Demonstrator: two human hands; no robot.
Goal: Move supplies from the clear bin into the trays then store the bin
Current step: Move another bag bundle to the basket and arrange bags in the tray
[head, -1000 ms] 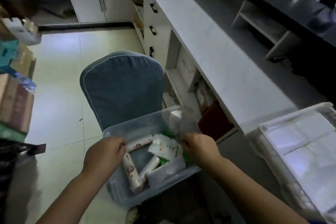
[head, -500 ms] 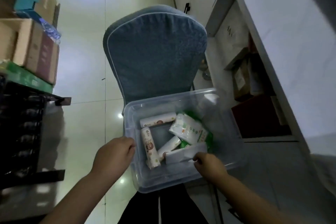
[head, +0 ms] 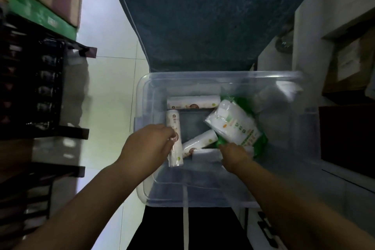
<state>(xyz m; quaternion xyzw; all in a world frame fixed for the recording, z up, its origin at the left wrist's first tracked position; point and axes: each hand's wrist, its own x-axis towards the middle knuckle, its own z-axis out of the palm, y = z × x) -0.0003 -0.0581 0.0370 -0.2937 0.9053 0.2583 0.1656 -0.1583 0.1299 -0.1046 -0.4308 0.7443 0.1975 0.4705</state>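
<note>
Bin: We saw the clear rectangular plastic bin (head: 223,74) sitting on the blue fabric chair seat (head: 203,16), with supplies loose on its floor.
Key relation: The white paper-wrapped cylindrical roll (head: 172,119) lay along the bin's 9 o'clock wall. Its long axis ran from 12 to 6 o'clock, directly under the left hand (head: 150,145), which was the nearer one.
Left fingers: The fingers (head: 167,130) were curled round the roll's middle, with the thumb side pinching it.
Right fingers: The right hand (head: 233,155) reached in at 6 o'clock of the white-and-green wrapped pack (head: 233,126). Its fingers were hidden, so we could not tell whether they held anything.
Other supplies: A second white roll (head: 193,102) lay crosswise at 12 o'clock and a third white roll (head: 199,143) lay slanted in the middle.
Look of the roll: It was slim and smooth, white with small printed marks, and we judged it light and easy to lift.
Coming move: We judged that a straight lift would clear the wall.
</note>
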